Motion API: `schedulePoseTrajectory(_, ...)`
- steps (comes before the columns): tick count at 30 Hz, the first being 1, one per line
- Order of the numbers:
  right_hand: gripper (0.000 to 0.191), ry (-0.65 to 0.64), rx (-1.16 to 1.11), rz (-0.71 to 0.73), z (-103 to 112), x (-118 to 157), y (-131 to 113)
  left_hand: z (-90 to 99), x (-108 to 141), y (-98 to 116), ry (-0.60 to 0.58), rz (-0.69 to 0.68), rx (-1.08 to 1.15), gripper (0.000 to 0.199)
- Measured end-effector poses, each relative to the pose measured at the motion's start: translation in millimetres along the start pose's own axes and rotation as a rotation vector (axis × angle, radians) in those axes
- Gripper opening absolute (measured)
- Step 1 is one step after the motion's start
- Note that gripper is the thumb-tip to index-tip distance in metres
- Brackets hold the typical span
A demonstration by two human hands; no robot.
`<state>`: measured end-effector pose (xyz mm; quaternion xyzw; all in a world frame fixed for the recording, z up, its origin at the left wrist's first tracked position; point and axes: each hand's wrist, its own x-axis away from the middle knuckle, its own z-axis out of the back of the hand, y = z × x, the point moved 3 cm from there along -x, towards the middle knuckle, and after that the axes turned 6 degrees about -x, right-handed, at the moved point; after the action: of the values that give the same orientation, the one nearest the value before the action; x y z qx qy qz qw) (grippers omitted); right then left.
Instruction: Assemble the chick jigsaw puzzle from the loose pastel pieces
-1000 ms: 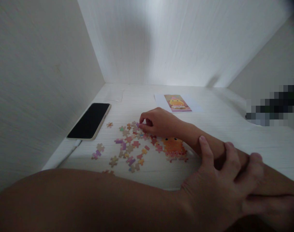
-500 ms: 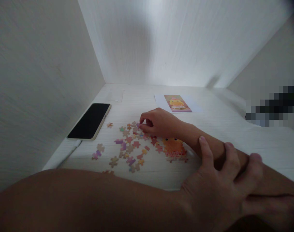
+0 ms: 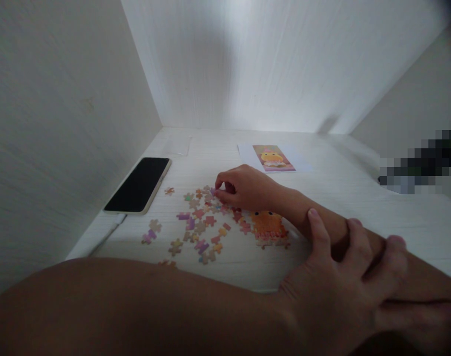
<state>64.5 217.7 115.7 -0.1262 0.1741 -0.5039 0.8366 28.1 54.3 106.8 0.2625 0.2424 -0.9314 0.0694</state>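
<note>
My right hand (image 3: pixel 244 187) pinches a small purple puzzle piece (image 3: pixel 212 191) between thumb and forefinger, over the far edge of a loose pile of puzzle pieces (image 3: pixel 200 226). Below my right wrist lies a joined part of the puzzle (image 3: pixel 269 227) with an orange face and a pink lower edge, its top hidden by my arm. My left hand (image 3: pixel 344 277) rests on my right forearm with its fingers spread. At the back a printed picture (image 3: pixel 273 158) of a yellow duck figure lies on white paper.
A black-screened phone (image 3: pixel 138 185) lies at the left, a cable (image 3: pixel 107 236) below it. Clear plastic (image 3: pixel 176 146) sits at the back left. White panels (image 3: pixel 196 64) enclose the table. At the right edge is a pixelated dark object (image 3: pixel 426 163).
The whole view has shifted very slightly. Both hands keep the same pose, and the pieces lie as before.
</note>
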Motion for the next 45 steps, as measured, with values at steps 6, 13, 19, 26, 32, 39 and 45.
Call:
schedulePoseTrajectory(6, 0.025, -0.004, 0.018, 0.008, 1.1, 0.8, -1.4, 0.2, 1.4, -2.7, 0.017, -0.003, -0.007, 0.059)
schedulePoseTrajectory(13, 0.025, -0.009, 0.009, -0.001, 1.1, 0.3, -1.6, 2.4, 0.4, -1.5, -0.023, -0.015, 0.0, 0.053)
schedulePoseTrajectory(19, 0.025, -0.001, 0.007, -0.002, 0.3, 0.2, -0.9, 1.5, 0.9, -2.9, -0.014, -0.005, 0.0, 0.053)
schedulePoseTrajectory(26, 0.026, -0.003, -0.007, -0.003, 0.5, 0.7, -1.4, 2.2, 0.4, -3.0, 0.004, 0.006, 0.0, 0.053)
schedulePoseTrajectory(32, 0.026, -0.009, -0.003, -0.003, 0.9, 0.5, -1.6, 2.1, -0.2, -2.8, -0.041, -0.024, -0.008, 0.053)
schedulePoseTrajectory(39, 0.026, 0.004, -0.004, 0.007, 0.6, 0.7, -0.8, 1.7, 0.9, -3.6, 0.009, 0.004, -0.003, 0.052)
schedulePoseTrajectory(45, 0.025, 0.002, -0.008, 0.009, 0.9, 1.1, -1.4, 5.8, 4.0, -8.0, 0.011, -0.002, -0.003, 0.051)
